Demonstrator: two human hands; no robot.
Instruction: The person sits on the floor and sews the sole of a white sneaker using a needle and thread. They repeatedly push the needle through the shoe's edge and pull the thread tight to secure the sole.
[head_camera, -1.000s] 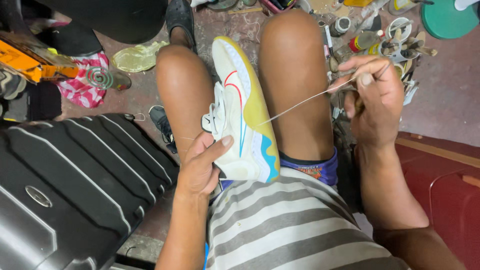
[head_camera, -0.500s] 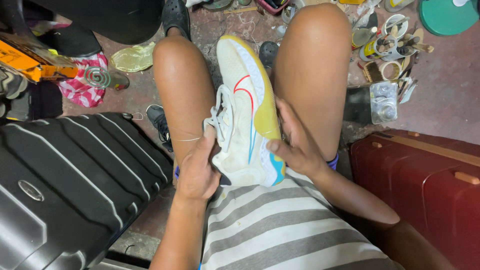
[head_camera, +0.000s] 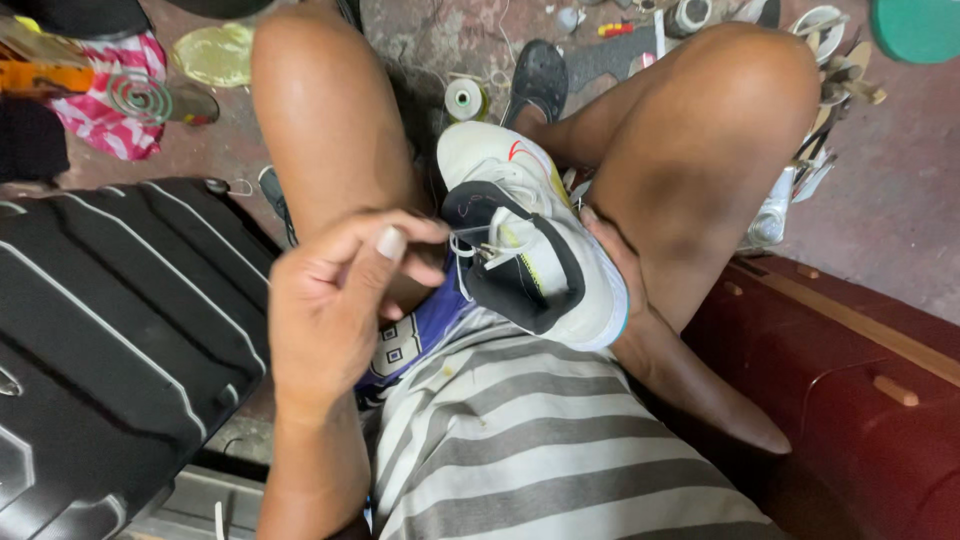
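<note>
A white sneaker (head_camera: 530, 235) lies in the middle of the frame, wedged between the person's bare thighs, its heel toward the striped shirt (head_camera: 540, 440) at the bottom and its toe pointing up the frame. The shoe is white with a black padded collar and lining around the opening, a thin red curved line near the toe, a touch of yellow along the right side and a pale blue edge at the heel sole. Its white laces sit loose at the tongue.

The left hand (head_camera: 335, 300), in the lower left centre, is raised just beside the shoe's opening. Its thumb and forefinger are pinched together, the other fingers curled in; a fine thread (head_camera: 470, 245) seems to run from the pinch toward the laces, though it is too thin to be sure.

The right hand (head_camera: 615, 255) is mostly hidden behind the shoe, pressed against its right side below the right thigh; only part of the fingers shows, so how far they are closed cannot be told.

A black ribbed suitcase (head_camera: 110, 330) fills the lower left, and a dark red case (head_camera: 860, 400) the lower right.
</note>
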